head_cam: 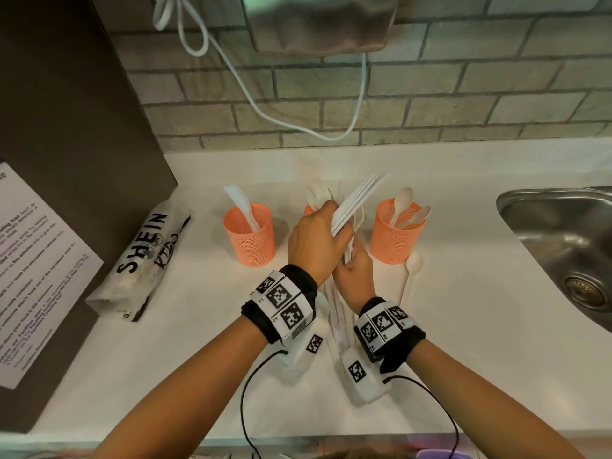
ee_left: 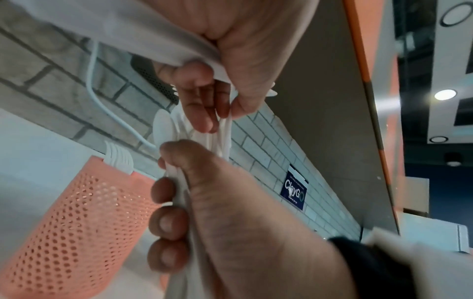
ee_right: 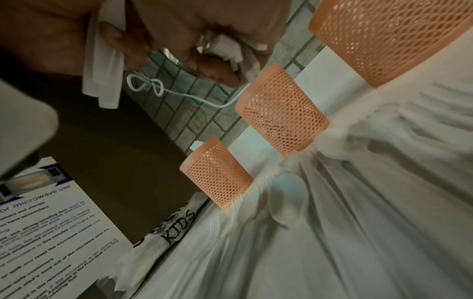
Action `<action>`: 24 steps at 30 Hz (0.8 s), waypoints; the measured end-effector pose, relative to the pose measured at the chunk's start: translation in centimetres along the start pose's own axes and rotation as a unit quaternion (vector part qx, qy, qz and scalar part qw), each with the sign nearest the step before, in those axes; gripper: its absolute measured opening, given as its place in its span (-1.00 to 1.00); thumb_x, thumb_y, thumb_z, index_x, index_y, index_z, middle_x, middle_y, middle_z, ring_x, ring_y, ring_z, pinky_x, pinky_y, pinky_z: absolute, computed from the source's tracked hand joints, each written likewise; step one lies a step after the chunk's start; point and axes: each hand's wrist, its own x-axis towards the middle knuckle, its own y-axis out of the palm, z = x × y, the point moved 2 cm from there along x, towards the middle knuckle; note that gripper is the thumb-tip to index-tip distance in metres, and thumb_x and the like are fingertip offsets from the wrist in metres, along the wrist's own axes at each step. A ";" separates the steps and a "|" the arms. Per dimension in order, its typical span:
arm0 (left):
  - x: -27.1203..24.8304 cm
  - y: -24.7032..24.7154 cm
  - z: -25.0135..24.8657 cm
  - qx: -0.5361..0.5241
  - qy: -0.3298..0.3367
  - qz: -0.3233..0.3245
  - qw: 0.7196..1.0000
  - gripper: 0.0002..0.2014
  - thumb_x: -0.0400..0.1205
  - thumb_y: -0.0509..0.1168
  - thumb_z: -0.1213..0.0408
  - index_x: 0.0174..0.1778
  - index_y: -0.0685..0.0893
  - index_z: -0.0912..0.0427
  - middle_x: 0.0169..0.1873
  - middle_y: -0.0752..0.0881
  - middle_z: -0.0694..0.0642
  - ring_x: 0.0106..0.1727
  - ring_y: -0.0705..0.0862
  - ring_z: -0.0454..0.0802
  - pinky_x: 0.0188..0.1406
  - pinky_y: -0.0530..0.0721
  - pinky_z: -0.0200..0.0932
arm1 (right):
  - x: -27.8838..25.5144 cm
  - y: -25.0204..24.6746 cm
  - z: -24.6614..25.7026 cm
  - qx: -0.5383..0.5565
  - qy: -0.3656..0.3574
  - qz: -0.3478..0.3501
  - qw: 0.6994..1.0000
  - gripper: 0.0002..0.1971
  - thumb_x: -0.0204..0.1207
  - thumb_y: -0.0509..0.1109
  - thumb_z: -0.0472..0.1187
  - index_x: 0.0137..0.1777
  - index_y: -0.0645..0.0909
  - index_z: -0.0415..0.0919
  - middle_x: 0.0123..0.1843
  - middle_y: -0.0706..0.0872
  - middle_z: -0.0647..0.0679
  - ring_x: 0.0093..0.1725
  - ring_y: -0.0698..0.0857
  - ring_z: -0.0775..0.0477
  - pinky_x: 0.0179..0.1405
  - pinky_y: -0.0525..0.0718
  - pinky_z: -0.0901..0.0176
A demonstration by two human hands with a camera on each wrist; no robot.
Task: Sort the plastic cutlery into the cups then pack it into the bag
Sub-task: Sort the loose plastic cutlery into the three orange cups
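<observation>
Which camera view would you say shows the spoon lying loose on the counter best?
The head view: the loose spoon lies in plain sight before the right-hand cup. The left wrist view misses it; the right wrist view is too blurred to tell.

Both forearms reach forward and converge, so the hands meet in the middle. The left hand (head_cam: 314, 240) sits higher, back turned up, its fingers (ee_left: 166, 224) curled round a bundle of white forks (head_cam: 356, 203). The right hand (head_cam: 356, 270) lies just beneath and touching it, fingers pinching the lower handles. Each wrist wears a black band with white marker tags and a trailing black cable.
</observation>
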 end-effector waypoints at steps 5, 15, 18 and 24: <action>1.0 -1.2 -0.7 0.021 0.000 0.006 1.000 -0.84 0.63 0.19 0.23 -0.03 0.43 0.25 -0.31 0.68 0.29 -0.28 0.64 0.31 -0.36 0.54 0.03 | -0.5 -0.3 -0.6 -0.002 0.011 0.009 1.000 -0.72 0.59 0.30 -0.28 0.05 0.45 0.19 -0.06 0.70 0.00 -0.09 0.68 0.14 -0.06 0.62 0.33; 4.2 -4.9 1.8 -0.258 -0.137 -0.137 0.947 -0.85 0.70 0.07 0.29 -0.20 0.33 0.06 -0.26 0.76 0.21 -0.51 0.65 -0.05 -0.54 0.53 -0.28 | -0.9 -1.2 0.1 0.097 0.151 0.086 0.980 -0.88 0.66 0.17 -0.25 -0.12 0.41 -0.09 -0.56 0.33 0.06 -0.69 0.27 0.20 -0.75 0.24 0.40; 3.7 -5.0 3.6 -0.328 -0.220 -0.141 0.908 -0.83 0.69 0.05 0.36 -0.22 0.33 0.09 -0.40 0.68 0.15 -0.64 0.58 -0.23 -0.68 0.42 -0.42 | -1.0 -1.4 0.5 0.114 0.191 0.111 0.969 -0.88 0.64 0.21 -0.20 -0.14 0.43 -0.09 -0.60 0.30 0.09 -0.68 0.22 0.14 -0.74 0.19 0.38; 1.4 -2.9 7.9 -0.360 -0.340 -0.064 0.866 -0.82 0.66 0.24 0.23 -0.25 0.56 0.17 -0.71 0.48 -0.09 -0.74 0.44 -0.23 -0.71 0.43 -0.37 | -0.8 -1.8 2.2 0.154 0.246 0.180 0.940 -0.66 0.60 0.29 -0.12 -0.39 0.29 -0.10 -0.66 0.23 0.11 -0.70 0.19 0.16 -0.71 0.20 0.35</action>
